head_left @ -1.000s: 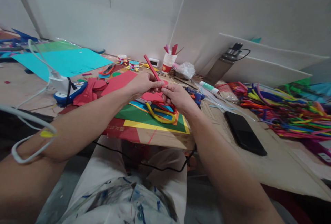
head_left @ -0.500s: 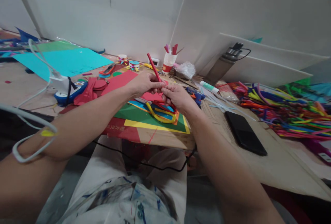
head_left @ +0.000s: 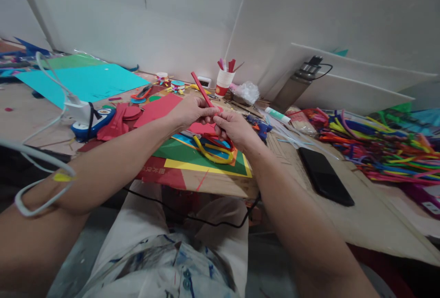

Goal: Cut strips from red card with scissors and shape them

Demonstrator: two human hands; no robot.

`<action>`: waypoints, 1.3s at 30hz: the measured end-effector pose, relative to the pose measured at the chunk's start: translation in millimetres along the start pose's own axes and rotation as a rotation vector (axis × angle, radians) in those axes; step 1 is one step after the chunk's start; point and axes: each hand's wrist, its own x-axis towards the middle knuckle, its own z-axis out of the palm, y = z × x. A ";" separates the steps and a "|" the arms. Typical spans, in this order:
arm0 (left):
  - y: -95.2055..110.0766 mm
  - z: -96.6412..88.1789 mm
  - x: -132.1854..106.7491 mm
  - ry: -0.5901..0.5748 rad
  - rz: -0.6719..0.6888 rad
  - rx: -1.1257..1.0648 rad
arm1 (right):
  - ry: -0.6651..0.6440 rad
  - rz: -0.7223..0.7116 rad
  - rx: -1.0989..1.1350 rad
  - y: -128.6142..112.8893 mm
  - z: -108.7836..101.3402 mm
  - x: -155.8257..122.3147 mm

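Observation:
A narrow red paper strip (head_left: pixel 202 89) slants up and to the left from between my fingertips. My left hand (head_left: pixel 192 113) is closed and pinches it near its lower end. Fingertips of my right hand (head_left: pixel 234 127) meet the left ones there, closed on the same end; a bit of red shows between the two hands. Below them, yellow-handled scissors (head_left: pixel 213 157) lie on stacked coloured paper, with green (head_left: pixel 168 150) and yellow (head_left: pixel 192 168) sheets showing. Beyond my left wrist is a red sheet (head_left: pixel 160 111).
A paper cup (head_left: pixel 224 81) with red sticks stands at the back. To the right are a bottle (head_left: pixel 295 85), a glue stick (head_left: pixel 277 115), a black phone (head_left: pixel 325 176) and a pile of pipe cleaners (head_left: pixel 381 146). A white cable (head_left: pixel 44 208) crosses my left forearm.
The red strip's upper end has tipped a little further left and down. Both hands stay pressed together in nearly the same place.

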 end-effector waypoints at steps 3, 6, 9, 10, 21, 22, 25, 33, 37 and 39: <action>0.4 0.7 -0.4 0.005 -0.005 -0.003 | -0.017 -0.020 -0.016 1.2 -0.9 0.2; 1.8 1.8 -1.6 0.012 -0.014 -0.008 | -0.016 -0.027 -0.009 3.2 -1.5 1.2; 2.6 3.4 -2.7 0.013 -0.015 -0.022 | -0.010 -0.008 0.045 4.3 -1.6 1.9; 2.7 3.9 -2.8 0.016 -0.016 -0.027 | -0.012 0.002 0.065 4.3 -1.7 2.0; 3.6 5.4 -4.1 0.070 -0.052 -0.003 | -0.044 0.099 0.228 1.9 -2.5 0.2; 4.0 5.3 -4.5 0.076 -0.059 -0.003 | -0.043 0.108 0.229 1.7 -2.4 0.1; 4.6 5.0 -5.2 0.098 -0.072 0.009 | -0.033 0.129 0.225 1.5 -2.0 0.2; 3.9 3.9 -3.5 0.129 -0.081 -0.005 | -0.068 0.146 0.304 0.3 -3.2 -0.2; 5.1 3.1 -2.4 0.148 -0.094 -0.031 | -0.095 0.166 0.350 -1.2 -3.7 -0.3; 6.1 2.9 -2.1 0.161 -0.112 -0.028 | -0.092 0.160 0.350 -1.3 -3.5 -0.2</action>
